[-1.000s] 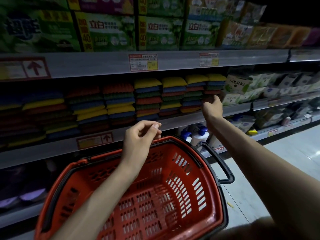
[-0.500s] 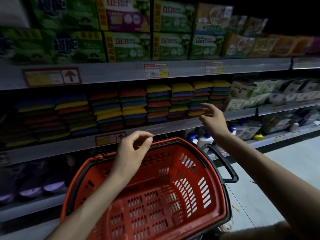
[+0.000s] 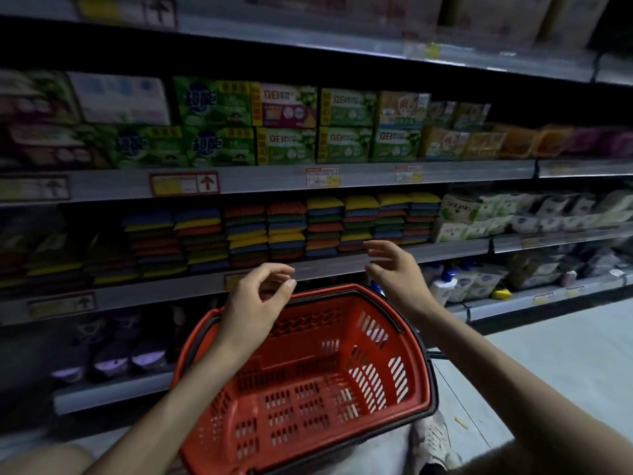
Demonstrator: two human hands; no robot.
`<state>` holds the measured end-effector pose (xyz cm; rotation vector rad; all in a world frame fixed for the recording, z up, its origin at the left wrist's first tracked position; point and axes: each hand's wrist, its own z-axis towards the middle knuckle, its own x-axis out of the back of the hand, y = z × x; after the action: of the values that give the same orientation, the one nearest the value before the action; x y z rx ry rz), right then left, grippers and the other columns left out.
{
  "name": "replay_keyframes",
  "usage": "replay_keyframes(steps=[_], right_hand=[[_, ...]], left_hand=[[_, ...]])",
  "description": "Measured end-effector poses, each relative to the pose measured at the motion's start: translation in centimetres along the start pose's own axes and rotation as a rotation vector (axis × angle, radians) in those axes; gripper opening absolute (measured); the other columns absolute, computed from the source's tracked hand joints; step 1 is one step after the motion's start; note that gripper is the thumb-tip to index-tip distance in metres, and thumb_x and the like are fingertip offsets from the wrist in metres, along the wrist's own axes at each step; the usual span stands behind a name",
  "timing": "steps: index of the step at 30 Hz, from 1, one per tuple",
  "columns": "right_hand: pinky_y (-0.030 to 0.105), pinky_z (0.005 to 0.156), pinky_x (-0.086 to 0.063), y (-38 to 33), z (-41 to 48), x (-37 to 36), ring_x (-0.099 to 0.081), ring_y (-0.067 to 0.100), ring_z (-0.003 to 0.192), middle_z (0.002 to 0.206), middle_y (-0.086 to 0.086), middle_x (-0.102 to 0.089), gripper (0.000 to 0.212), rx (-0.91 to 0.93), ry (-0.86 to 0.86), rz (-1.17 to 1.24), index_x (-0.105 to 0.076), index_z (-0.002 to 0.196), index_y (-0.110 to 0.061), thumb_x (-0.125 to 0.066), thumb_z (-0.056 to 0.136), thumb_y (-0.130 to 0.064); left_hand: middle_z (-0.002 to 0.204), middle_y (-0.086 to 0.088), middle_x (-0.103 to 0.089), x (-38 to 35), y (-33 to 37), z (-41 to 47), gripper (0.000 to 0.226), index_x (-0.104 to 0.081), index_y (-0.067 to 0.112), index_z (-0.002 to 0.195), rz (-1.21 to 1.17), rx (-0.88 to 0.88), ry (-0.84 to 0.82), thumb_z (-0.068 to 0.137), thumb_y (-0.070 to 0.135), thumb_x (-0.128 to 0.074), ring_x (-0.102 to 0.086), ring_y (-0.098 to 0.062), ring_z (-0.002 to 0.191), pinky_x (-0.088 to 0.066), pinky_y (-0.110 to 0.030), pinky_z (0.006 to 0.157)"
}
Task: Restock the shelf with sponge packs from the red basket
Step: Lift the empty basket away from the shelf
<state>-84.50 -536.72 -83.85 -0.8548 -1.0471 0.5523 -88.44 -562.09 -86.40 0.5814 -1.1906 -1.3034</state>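
Note:
The red basket [image 3: 404, 341] hangs in front of me, and I see nothing inside it. Stacks of sponge packs [image 3: 322, 224] in yellow, blue, red and green fill the middle shelf [image 3: 445, 250]. My left hand [image 3: 255, 303] hovers over the basket's far left rim, fingers curled loosely, thumb near forefinger, holding nothing. My right hand [image 3: 397, 272] is in the air above the basket's far right rim, just below the shelf edge, fingers spread and empty.
Green and purple detergent boxes [image 3: 284, 125] line the shelf above. White wipe packs [image 3: 459, 217] sit right of the sponges. Bottles [image 3: 445, 282] stand on the lower shelf at right. Pale floor [image 3: 548, 365] stretches to the right.
My right hand has drawn back from the sponge stacks toward the basket, fingers opening. The view has tilted upward. My left hand stays over the basket rim.

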Motion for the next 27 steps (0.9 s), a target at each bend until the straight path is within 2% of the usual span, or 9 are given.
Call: replay_keyframes(steps=[5,9,11,14,17,20,23,27], right_hand=[[0.024,0.094,-0.05,-2.7,-3.2,0.0,-0.06,0.007,0.116,0.126,-0.006,-0.064,0.038,0.109,-0.071,-0.083,-0.061,0.135,-0.025,-0.063,0.099,-0.015],[0.027,0.1,-0.05,-1.4,-5.1,-0.5,-0.059,0.005,0.118,0.128,-0.007,-0.063,0.041,0.136,-0.141,-0.139,-0.06,0.136,-0.023,-0.061,0.098,-0.009],[0.025,0.101,-0.049,0.1,-5.5,-1.0,-0.059,0.005,0.117,0.128,-0.006,-0.064,0.043,0.14,-0.184,-0.208,-0.06,0.136,-0.024,-0.062,0.096,-0.008],[0.016,0.1,-0.038,2.9,-5.2,-1.6,-0.054,0.011,0.126,0.136,-0.003,-0.058,0.049,0.179,-0.287,-0.433,-0.057,0.141,-0.022,-0.064,0.093,-0.012],[0.028,0.11,-0.037,6.2,-5.3,-2.2,-0.045,0.021,0.136,0.147,0.003,-0.049,0.058,0.082,-0.379,-0.581,-0.048,0.149,-0.022,-0.063,0.094,-0.026],[0.04,0.113,-0.037,9.5,-5.7,-2.6,-0.039,0.032,0.14,0.153,0.011,-0.04,0.065,-0.009,-0.51,-0.879,-0.041,0.153,-0.028,-0.059,0.093,-0.046],[0.042,0.118,-0.031,11.4,-5.7,-2.3,-0.028,0.032,0.147,0.159,0.012,-0.032,0.065,0.033,-0.539,-1.039,-0.043,0.151,-0.032,-0.058,0.091,-0.052],[0.046,0.121,-0.022,12.8,-5.4,-2.0,-0.016,0.035,0.153,0.163,0.015,-0.025,0.067,0.029,-0.502,-1.057,-0.04,0.153,-0.032,-0.059,0.093,-0.052]], left_hand=[[0.109,0.012,-0.069,2.7,0.3,-1.5,0.016,-0.069,0.032,0.113,0.084,-0.018,-0.015,0.097,0.029,-0.068,-0.066,-0.001,0.103,-0.056,-0.031,0.092],[0.107,0.014,-0.068,4.1,-1.0,-2.5,0.021,-0.068,0.031,0.115,0.186,-0.03,0.029,0.094,0.028,-0.071,-0.065,0.0,0.102,-0.055,-0.035,0.093],[0.109,0.016,-0.065,4.4,-1.8,-3.0,0.032,-0.063,0.035,0.122,0.267,-0.013,0.006,0.092,0.037,-0.072,-0.063,-0.001,0.105,-0.054,-0.035,0.093],[0.116,0.017,-0.061,4.0,-3.4,-3.8,0.055,-0.051,0.039,0.137,0.44,0.015,-0.076,0.088,0.055,-0.068,-0.061,-0.008,0.112,-0.052,-0.035,0.093],[0.138,0.008,-0.055,2.9,-5.4,-4.7,0.079,-0.031,0.035,0.155,0.671,0.098,-0.189,0.088,0.065,-0.061,-0.054,-0.016,0.128,-0.046,-0.034,0.102],[0.15,0.004,-0.044,1.6,-7.7,-5.9,0.09,-0.01,0.034,0.162,0.887,0.147,-0.345,0.091,0.068,-0.053,-0.045,-0.021,0.138,-0.038,-0.037,0.111],[0.146,0.004,-0.046,0.1,-9.3,-6.6,0.09,-0.007,0.032,0.163,1.017,0.082,-0.413,0.092,0.066,-0.05,-0.044,-0.021,0.137,-0.034,-0.039,0.115],[0.143,0.0,-0.047,-1.4,-10.7,-7.9,0.085,-0.01,0.029,0.163,1.113,0.122,-0.426,0.094,0.06,-0.049,-0.04,-0.024,0.14,-0.024,-0.048,0.121]])
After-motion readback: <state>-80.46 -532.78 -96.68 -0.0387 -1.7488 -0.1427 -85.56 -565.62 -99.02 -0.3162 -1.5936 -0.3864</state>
